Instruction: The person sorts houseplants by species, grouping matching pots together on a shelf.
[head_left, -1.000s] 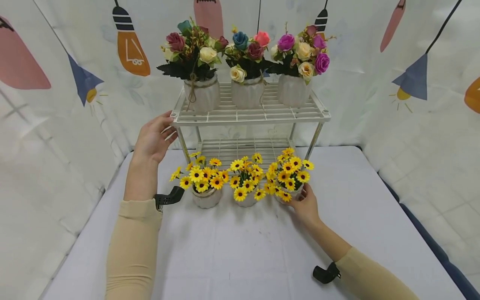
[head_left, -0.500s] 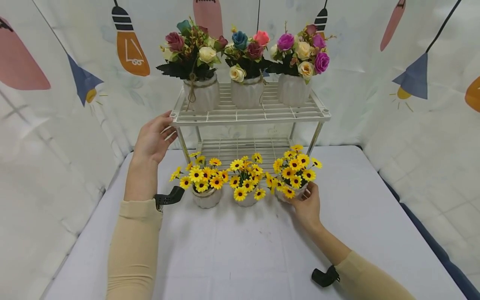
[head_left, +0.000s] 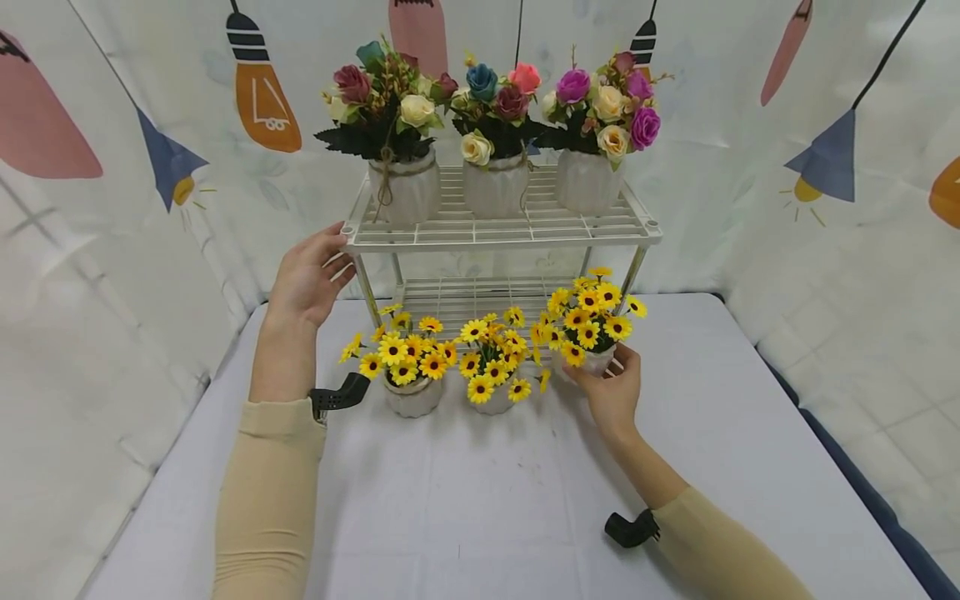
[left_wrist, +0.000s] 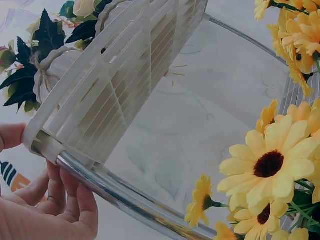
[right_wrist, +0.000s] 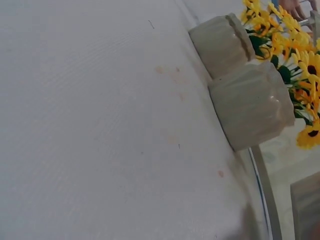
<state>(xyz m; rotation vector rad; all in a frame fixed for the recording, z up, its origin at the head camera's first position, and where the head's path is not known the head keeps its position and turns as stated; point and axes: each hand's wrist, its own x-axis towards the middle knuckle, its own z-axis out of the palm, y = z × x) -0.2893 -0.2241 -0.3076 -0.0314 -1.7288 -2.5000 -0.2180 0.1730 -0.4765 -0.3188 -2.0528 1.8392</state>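
A white two-tier wire rack (head_left: 502, 229) stands at the back of the table. My left hand (head_left: 303, 279) grips its top-left corner, thumb above and fingers under the rim (left_wrist: 115, 95). My right hand (head_left: 613, 387) holds a small white pot of yellow sunflowers (head_left: 592, 321), raised off the table by the rack's front right leg. Two more sunflower pots, the middle one (head_left: 495, 398) and the left one (head_left: 411, 396), stand on the table before the rack. In the right wrist view those two pots show, one near (right_wrist: 252, 105) and one farther off (right_wrist: 220, 42); the held pot is out of that view.
Three white pots of mixed roses (head_left: 495, 183) fill the top shelf. The lower shelf (head_left: 480, 296) is a bare wire grid. The table (head_left: 465, 500) has a pale cloth, and printed fabric walls close in on three sides.
My right hand has lifted the right sunflower pot off the table and carried it up and back toward the rack. The left hand has stayed on the corner.
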